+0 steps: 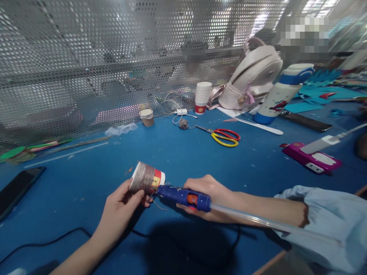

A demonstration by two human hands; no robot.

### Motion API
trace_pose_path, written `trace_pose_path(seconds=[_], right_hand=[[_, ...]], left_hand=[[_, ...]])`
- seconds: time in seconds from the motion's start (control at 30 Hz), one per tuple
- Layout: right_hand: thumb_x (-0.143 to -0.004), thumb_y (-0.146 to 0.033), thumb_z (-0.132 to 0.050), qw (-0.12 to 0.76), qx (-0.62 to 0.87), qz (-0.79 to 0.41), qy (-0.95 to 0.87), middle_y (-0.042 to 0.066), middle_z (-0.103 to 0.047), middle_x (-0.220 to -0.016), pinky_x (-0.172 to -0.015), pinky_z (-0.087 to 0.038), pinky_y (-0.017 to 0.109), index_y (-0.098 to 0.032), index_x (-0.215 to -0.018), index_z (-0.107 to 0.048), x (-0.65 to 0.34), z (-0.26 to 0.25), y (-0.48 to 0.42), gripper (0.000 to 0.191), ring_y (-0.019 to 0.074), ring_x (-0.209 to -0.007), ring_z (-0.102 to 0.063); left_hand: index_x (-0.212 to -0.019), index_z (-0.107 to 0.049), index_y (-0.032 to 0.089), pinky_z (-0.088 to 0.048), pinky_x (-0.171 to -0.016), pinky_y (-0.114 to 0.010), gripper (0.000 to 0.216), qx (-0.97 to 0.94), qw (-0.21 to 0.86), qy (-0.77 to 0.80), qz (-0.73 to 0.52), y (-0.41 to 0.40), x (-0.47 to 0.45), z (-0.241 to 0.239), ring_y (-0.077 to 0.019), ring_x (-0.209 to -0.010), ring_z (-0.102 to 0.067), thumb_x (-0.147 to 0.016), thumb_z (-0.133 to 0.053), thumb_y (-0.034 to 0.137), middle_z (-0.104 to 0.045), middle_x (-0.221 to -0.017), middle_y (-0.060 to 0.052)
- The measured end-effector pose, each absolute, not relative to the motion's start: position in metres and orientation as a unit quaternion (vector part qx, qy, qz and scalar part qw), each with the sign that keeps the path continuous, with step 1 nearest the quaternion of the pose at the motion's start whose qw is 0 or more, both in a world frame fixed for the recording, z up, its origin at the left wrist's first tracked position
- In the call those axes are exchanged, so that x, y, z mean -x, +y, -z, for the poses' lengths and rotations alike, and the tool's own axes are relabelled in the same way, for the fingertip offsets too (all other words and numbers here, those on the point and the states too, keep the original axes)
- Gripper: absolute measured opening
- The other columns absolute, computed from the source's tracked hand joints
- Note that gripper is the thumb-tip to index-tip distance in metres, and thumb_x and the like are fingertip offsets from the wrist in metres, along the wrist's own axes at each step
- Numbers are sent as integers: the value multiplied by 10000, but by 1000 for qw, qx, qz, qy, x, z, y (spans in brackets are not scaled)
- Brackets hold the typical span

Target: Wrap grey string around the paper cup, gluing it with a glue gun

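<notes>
My left hand (pixel 120 210) grips a paper cup (pixel 146 178) lying on its side, most of it wound with grey twine, a red and yellow band showing near its bottom. My right hand (pixel 208 198) is wrapped round a blue glue gun (pixel 183 196) with an orange trigger; its nozzle touches the cup's side. A clear glue stick (pixel 258 221) juts from the gun's back along my forearm. Both hands hover just above the blue table (pixel 200 160).
Red and yellow scissors (pixel 225 136), a twine ball (pixel 183 123), a stack of paper cups (pixel 202 97), a pink backpack (pixel 252 78) and a bottle (pixel 282 93) lie beyond. A purple device (pixel 311 157) sits right, a phone (pixel 17 187) left. A perforated metal screen (pixel 86 57) closes the back.
</notes>
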State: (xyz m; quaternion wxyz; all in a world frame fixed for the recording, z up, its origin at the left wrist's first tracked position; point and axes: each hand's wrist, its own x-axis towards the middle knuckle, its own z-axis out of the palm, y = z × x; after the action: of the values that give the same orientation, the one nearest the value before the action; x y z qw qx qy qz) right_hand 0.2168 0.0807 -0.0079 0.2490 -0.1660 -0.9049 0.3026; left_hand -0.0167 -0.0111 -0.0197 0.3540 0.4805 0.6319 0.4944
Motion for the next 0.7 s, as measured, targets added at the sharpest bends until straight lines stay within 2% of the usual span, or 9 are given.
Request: trace_pose_path(seconds=[0.17, 0.4, 0.7], right_hand=[[-827, -399, -599, 261, 239, -294, -888, -21, -554, -581, -475, -338, 183, -167, -710, -557, -214, 1, 84, 263, 64, -471, -449], [-798, -424, -611, 202, 334, -388, -835, -14, -577, -595, -485, -364, 185, -164, -679, -563, -213, -12, 86, 291, 73, -504, -464], [-796, -424, -616, 201, 317, -396, -838, -18, -564, -574, -478, -356, 180, -166, -664, -548, -214, -15, 84, 298, 68, -496, -464]], left_hand=[[-909, -652, 156, -560, -644, -285, 193, -471, 370, 623, -502, -11, 18, 23, -168, -617, -665, -800, -609, 310, -716, -697, -25], [-914, -663, 162, -556, -638, -281, 184, -467, 375, 614, -514, -11, 18, 22, -166, -610, -662, -785, -633, 289, -711, -690, -17], [-869, -689, 167, -544, -657, -289, 151, -484, 365, 605, -516, -12, 21, 24, -177, -632, -661, -789, -624, 277, -712, -712, -29]])
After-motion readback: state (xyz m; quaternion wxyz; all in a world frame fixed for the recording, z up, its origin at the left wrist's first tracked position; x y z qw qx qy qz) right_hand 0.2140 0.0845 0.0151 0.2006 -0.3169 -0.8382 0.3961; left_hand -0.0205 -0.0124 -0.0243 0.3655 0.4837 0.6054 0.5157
